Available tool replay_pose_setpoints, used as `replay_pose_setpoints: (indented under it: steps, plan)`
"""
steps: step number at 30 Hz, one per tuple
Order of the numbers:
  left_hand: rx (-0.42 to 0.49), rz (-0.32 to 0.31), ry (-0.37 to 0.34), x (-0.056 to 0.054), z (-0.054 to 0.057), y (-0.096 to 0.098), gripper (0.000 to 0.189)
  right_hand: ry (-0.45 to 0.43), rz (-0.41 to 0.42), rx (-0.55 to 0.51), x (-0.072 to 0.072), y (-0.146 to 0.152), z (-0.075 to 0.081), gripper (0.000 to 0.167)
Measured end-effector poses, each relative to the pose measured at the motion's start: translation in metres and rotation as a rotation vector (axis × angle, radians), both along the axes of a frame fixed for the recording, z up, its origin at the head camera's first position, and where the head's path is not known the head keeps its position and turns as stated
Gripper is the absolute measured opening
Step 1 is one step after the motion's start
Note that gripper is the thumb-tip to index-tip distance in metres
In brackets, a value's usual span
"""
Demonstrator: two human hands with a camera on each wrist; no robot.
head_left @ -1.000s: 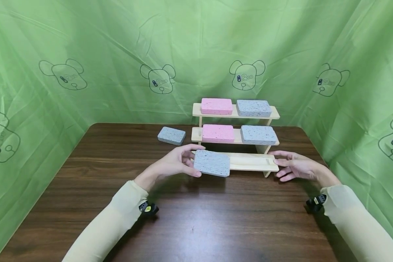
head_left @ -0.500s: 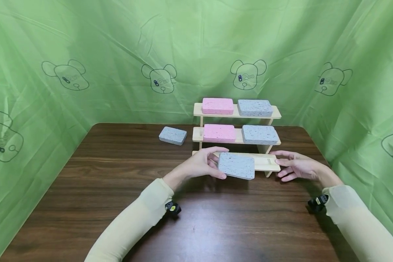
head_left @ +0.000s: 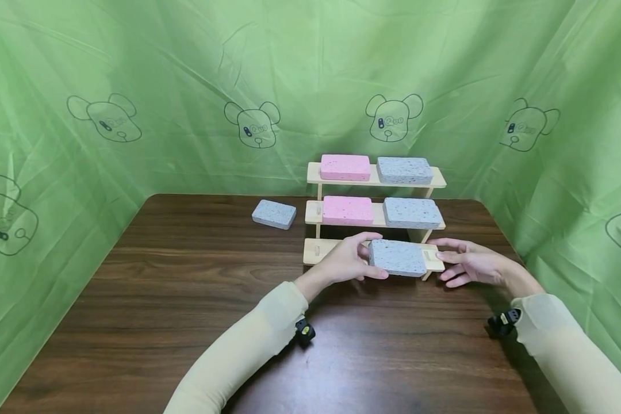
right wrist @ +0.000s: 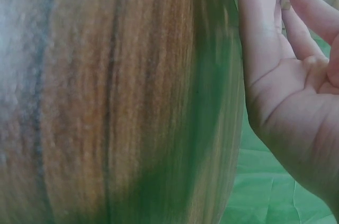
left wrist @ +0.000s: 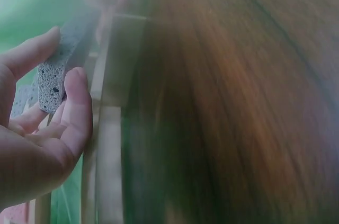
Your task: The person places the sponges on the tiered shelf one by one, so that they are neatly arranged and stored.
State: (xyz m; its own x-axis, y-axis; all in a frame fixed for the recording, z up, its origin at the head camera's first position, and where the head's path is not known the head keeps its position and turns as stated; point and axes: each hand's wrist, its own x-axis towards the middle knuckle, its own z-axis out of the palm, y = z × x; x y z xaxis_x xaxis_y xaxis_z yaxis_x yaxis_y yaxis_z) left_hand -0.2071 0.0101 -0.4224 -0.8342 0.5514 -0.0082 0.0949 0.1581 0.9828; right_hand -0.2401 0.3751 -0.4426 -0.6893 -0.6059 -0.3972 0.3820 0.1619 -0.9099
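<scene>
My left hand (head_left: 348, 260) pinches a speckled blue-grey sponge (head_left: 397, 256) by its left end, thumb on the near side and fingers behind. The sponge lies over the right part of the bottom tier of a three-tier wooden rack (head_left: 318, 251); whether it touches the tier cannot be told. In the left wrist view, thumb and fingers press opposite faces of the sponge (left wrist: 52, 83). My right hand (head_left: 471, 264) grips the right end of that bottom tier, thumb on top. The right wrist view shows the right hand (right wrist: 288, 75) with only a bit of the wood.
On the middle tier sit a pink sponge (head_left: 347, 210) and a blue-grey sponge (head_left: 412, 213). The top tier bears another pink sponge (head_left: 345, 167) and blue-grey sponge (head_left: 405, 170). A loose blue-grey sponge (head_left: 273, 214) lies left of the rack. Green curtain (head_left: 186, 69) surrounds the brown table (head_left: 150, 276).
My left hand has carried its sponge rightward along the bottom tier, from the left end to the right part, uncovering the tier's left end. The right hand has stayed at the tier's right end.
</scene>
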Motion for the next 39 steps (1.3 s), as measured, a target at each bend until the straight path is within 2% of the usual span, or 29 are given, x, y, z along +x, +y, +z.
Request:
replay_pose_setpoints:
  steps: [11, 19, 26, 31, 39]
  plan:
    - [-0.193, 0.007, 0.103, -0.005, 0.001, 0.007, 0.087, 0.003, 0.003, 0.000, -0.001, -0.001, 0.000, 0.036]
    - [-0.277, -0.002, 0.128, -0.007, 0.009, 0.009, 0.087, 0.013, 0.003, -0.004, -0.002, -0.003, 0.003, 0.037]
    - [-0.428, 0.004, 0.194, -0.008, 0.010, 0.015, 0.087, 0.008, 0.014, -0.009, -0.003, -0.002, 0.000, 0.037]
    - [-0.446, -0.001, 0.172, -0.009, 0.009, 0.019, 0.088, -0.001, 0.029, -0.020, -0.002, 0.000, -0.003, 0.039]
    - [-0.400, 0.008, 0.099, -0.012, 0.011, 0.021, 0.088, 0.009, 0.031, -0.026, 0.000, 0.000, 0.000, 0.038]
